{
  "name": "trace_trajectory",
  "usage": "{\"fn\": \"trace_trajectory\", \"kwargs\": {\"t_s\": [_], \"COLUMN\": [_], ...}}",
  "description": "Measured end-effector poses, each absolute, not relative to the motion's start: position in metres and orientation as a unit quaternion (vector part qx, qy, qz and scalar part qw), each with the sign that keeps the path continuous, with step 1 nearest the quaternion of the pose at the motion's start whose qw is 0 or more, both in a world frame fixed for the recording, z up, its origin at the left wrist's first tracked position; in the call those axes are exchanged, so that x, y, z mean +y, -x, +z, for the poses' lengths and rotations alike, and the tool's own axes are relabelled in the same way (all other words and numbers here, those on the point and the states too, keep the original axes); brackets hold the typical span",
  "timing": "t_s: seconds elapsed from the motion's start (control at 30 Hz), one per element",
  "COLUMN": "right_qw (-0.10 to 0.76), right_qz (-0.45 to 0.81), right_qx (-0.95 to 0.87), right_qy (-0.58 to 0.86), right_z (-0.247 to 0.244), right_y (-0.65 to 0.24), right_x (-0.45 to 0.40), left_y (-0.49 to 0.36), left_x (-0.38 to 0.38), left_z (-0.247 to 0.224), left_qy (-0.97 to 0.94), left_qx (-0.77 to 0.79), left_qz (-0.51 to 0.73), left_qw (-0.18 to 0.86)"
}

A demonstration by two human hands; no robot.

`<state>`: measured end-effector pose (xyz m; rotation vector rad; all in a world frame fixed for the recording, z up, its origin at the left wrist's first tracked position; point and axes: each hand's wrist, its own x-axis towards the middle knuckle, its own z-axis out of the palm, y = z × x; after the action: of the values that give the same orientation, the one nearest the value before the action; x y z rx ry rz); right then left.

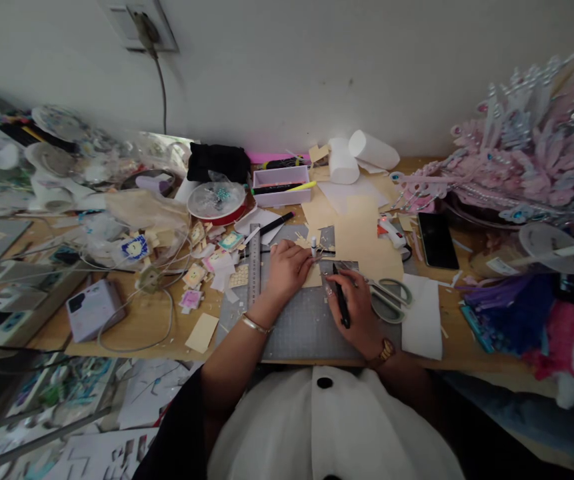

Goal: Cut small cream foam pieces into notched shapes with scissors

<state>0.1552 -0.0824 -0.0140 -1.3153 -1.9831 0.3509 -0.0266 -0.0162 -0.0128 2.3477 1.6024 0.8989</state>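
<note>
With 12 o'clock toward the wall, the right hand pinches a black pen-shaped tool between thumb and fingers; whether it ends in a nib or a blade is too small to tell. Its long axis runs from about 11 to 5 o'clock, narrow end away from the body. From that end, a small cream card piece lies toward 8 o'clock, near the fingertips, on the grey cutting mat between the two hands. The left hand is the nearer one, palm down at the card's 10 o'clock side, fingers bunched together; whether they press or grip the card cannot be told.

Edges crowd most sides. A steel ruler stands off at the left hand's 9 o'clock, its length running 12 to 6. A small white tube sits at its 2 o'clock, just beyond the fingers. Scissors lie at the right hand's 3 o'clock, blades aimed toward 10, and a large cream card sheet spreads at 12. The widest open room is at 6 o'clock, where bare mat stretches between the wrists.
</note>
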Motion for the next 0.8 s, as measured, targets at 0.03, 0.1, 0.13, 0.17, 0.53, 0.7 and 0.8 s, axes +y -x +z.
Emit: {"fn": "trace_trajectory", "kwargs": {"t_s": [0.03, 0.1, 0.13, 0.17, 0.53, 0.7, 0.8], "right_qw": [0.36, 0.359, 0.359, 0.358, 0.368, 0.366, 0.363], "right_qz": [0.135, 0.136, 0.137, 0.138, 0.275, 0.251, 0.242], "right_qx": [-0.769, -0.77, -0.77, -0.769, -0.747, -0.753, -0.755], "right_qy": [0.51, 0.51, 0.51, 0.511, 0.48, 0.486, 0.49], "right_z": [-0.014, -0.013, -0.011, -0.01, -0.002, -0.013, -0.017], "right_y": [-0.155, -0.155, -0.156, -0.156, -0.146, -0.138, -0.137], "right_x": [-0.083, -0.083, -0.083, -0.083, -0.063, -0.059, -0.059], "left_y": [0.027, 0.027, 0.027, 0.027, 0.029, 0.03, 0.03], "left_x": [-0.016, -0.016, -0.016, -0.016, -0.014, -0.013, -0.013], "left_z": [-0.013, -0.012, -0.012, -0.012, -0.011, -0.009, -0.008], "left_qy": [-0.785, -0.786, -0.786, -0.786, -0.796, -0.796, -0.798], "left_qx": [0.535, 0.533, 0.533, 0.533, 0.519, 0.525, 0.524], "left_qz": [0.3, 0.302, 0.303, 0.304, 0.303, 0.291, 0.289], "left_qw": [0.08, 0.078, 0.077, 0.078, 0.076, 0.077, 0.077]}}
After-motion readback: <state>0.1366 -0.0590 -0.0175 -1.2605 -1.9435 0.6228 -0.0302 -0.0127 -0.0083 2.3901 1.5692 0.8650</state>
